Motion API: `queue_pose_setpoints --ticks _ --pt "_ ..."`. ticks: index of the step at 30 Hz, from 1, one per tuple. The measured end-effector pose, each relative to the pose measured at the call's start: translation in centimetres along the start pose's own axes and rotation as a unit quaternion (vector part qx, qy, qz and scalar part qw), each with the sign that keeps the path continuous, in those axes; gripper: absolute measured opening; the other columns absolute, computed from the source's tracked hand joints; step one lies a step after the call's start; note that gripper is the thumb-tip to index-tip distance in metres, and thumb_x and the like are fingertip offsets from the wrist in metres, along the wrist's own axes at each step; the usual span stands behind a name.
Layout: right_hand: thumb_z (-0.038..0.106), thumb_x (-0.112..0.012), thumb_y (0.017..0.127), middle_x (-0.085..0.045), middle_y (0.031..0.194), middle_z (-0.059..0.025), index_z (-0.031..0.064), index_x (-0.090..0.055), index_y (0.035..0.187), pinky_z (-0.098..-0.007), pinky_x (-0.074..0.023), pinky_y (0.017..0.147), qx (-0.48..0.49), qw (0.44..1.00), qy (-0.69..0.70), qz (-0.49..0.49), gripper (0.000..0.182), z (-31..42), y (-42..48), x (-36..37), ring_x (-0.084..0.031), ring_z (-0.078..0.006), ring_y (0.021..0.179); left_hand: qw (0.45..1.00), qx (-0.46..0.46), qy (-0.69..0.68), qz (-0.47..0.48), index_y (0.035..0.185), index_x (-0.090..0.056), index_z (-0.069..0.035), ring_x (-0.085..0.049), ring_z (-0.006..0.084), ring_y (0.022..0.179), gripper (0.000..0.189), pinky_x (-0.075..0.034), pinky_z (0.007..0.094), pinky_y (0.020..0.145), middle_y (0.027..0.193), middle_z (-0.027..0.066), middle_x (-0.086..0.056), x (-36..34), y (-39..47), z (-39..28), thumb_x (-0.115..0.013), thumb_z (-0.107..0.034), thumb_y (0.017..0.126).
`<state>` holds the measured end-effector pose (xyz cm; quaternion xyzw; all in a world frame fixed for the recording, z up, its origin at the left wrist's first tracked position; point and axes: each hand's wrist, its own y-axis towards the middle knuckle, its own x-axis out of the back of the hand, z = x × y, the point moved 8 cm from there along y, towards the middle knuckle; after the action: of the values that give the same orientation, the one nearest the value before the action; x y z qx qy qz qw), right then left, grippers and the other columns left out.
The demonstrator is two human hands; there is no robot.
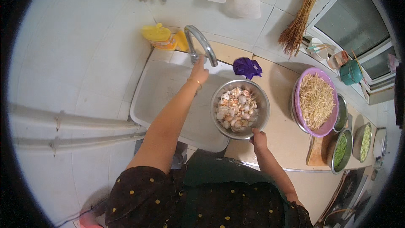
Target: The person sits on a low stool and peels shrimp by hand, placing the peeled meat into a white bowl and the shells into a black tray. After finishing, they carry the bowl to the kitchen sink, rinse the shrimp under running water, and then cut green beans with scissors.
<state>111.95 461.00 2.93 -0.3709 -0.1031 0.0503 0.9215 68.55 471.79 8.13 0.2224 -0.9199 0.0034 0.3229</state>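
My right hand (260, 140) grips the near rim of a stainless steel bowl (266, 110). Inside it lies a heap of garlic cloves and bulbs (237, 109), some in their skins. The bowl is held over the right edge of a white sink (148, 98). My left hand (199, 71) reaches across the sink to the base of a curved chrome faucet (204, 42), with a finger touching it near the handle. Whether its fingers close around anything is hidden. No water is seen coming from the spout.
A purple cloth (247, 67) lies behind the bowl. On the counter (277, 91) to the right stand a pink basket of pale sprouts or shreds (316, 101), a bowl of chopped greens (340, 152) and a wooden cutting board (316, 153). A yellow package (158, 36) sits behind the sink.
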Motion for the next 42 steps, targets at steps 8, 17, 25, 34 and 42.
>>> queue_pose_setpoints --ticks 8,17,25,34,42 --pt "0.028 -0.061 0.088 -0.055 0.065 -0.0055 -0.0005 -0.058 0.084 -0.0290 -0.0447 0.048 0.007 1.000 0.004 0.023 0.029 0.2 1.7 -3.9 -0.051 -0.0157 0.052 0.997 0.065 -0.047 -0.011 0.146 -0.038 -0.003 -0.049 0.0339 0.128 0.067 -0.037 0.0403 0.109 0.141 0.0210 -0.049 -0.3 -4.1 5.8 -0.062 -0.028 0.088" --pt "0.032 -0.060 0.092 -0.063 0.076 -0.0067 -0.0043 -0.062 0.096 -0.0296 -0.0491 0.056 0.005 0.988 -0.088 0.129 0.036 -1.1 4.4 -13.1 -0.060 -0.0156 0.066 0.825 0.445 -0.329 0.114 0.123 -0.053 0.009 -0.069 0.0276 0.085 0.050 -0.062 0.0412 0.070 0.107 0.0192 -0.065 -1.1 -23.4 12.9 -0.064 -0.021 0.085" --pt "0.025 -0.051 0.100 -0.060 0.115 -0.0091 0.0026 -0.055 0.125 -0.0348 -0.0512 0.088 0.129 0.986 -0.012 0.104 0.034 4.7 7.5 -13.4 -0.061 -0.0207 0.103 0.808 0.495 -0.317 0.041 0.116 -0.057 0.009 -0.070 0.0284 0.079 0.039 -0.062 0.0412 0.066 0.099 0.0181 -0.068 -3.9 -24.6 20.8 -0.060 -0.017 0.087" --pt "0.022 -0.049 0.100 -0.063 0.096 -0.0071 0.0049 -0.058 0.120 -0.0364 -0.0523 0.082 -0.026 0.952 0.212 0.218 0.028 10.3 10.2 -20.5 -0.061 -0.0198 0.087 0.915 0.385 -0.108 0.054 0.121 -0.059 0.005 -0.067 0.0349 0.097 0.048 -0.056 0.0409 0.085 0.108 0.0218 -0.068 -6.9 -22.8 25.6 -0.065 -0.030 0.089" --pt "0.029 -0.050 0.098 -0.064 0.093 -0.0084 0.0075 -0.063 0.103 -0.0414 -0.0519 0.081 -0.063 0.929 0.228 0.285 0.026 7.9 15.0 -23.3 -0.062 -0.0240 0.085 0.892 0.239 -0.383 0.026 0.119 -0.062 -0.004 -0.062 0.0306 0.097 0.040 -0.050 0.0377 0.088 0.100 0.0171 -0.066 -8.4 -8.3 3.0 -0.057 -0.035 0.095"
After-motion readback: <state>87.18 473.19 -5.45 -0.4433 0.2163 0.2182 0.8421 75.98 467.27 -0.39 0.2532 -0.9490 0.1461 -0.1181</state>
